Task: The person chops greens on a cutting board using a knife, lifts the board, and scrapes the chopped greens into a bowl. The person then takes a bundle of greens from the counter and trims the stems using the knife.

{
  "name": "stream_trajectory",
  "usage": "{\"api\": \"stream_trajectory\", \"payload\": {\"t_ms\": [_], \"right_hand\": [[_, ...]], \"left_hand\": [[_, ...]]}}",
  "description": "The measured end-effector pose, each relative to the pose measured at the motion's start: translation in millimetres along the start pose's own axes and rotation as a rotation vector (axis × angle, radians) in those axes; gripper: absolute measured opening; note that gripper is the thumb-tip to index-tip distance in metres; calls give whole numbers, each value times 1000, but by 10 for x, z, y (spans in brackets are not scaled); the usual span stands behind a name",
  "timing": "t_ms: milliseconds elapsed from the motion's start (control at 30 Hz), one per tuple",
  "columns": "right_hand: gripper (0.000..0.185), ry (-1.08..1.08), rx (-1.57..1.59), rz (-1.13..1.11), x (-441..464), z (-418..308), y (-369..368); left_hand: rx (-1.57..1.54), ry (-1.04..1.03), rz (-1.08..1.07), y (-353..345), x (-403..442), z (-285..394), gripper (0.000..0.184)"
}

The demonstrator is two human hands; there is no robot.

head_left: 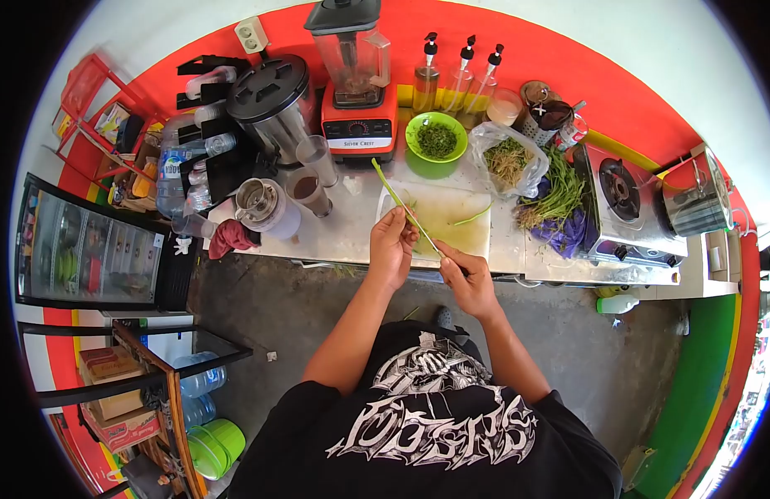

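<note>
A long thin green stalk slants between my two hands above the cutting board. My left hand is closed around its middle, fingers pinched together. My right hand pinches the lower end with thumb and fingers. Under them lies the pale cutting board, with another green stalk resting on its right part. Behind the board stands a lime-green bowl holding chopped greens. To the right sit a clear plastic bag of stalk trimmings and a loose bundle of greens on purple plastic.
A red blender, a large steel canister and pump bottles line the wall. Two cups and a steel-topped jar stand left. A gas stove with a pot is at right.
</note>
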State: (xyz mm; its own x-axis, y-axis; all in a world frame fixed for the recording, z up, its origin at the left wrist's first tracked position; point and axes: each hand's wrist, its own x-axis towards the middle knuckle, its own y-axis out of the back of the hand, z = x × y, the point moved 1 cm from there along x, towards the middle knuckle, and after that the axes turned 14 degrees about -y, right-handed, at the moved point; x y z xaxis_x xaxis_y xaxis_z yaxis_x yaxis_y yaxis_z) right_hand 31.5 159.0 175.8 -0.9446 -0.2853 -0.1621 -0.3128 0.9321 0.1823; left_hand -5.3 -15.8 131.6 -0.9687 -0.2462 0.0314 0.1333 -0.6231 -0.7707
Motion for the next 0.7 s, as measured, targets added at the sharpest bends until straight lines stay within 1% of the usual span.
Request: {"api": "stream_trajectory", "payload": {"t_ms": [167, 367, 433, 567, 700], "right_hand": [[35, 7, -10, 38, -16, 19, -10], [34, 22, -29, 29, -22, -9, -8], [34, 22, -31, 45, -18, 2, -13], [33, 65, -86, 104, -5, 10, -18], [33, 89, -62, 118, 7, 73, -2]], "left_hand": [[34, -15, 51, -63, 1, -10, 20], [25, -12, 8, -106, -25, -6, 20], [59, 19, -42, -157, -64, -24, 20], [60, 28, -39, -170, -46, -32, 21], [6, 27, -5, -212, -33, -2, 21]]}}
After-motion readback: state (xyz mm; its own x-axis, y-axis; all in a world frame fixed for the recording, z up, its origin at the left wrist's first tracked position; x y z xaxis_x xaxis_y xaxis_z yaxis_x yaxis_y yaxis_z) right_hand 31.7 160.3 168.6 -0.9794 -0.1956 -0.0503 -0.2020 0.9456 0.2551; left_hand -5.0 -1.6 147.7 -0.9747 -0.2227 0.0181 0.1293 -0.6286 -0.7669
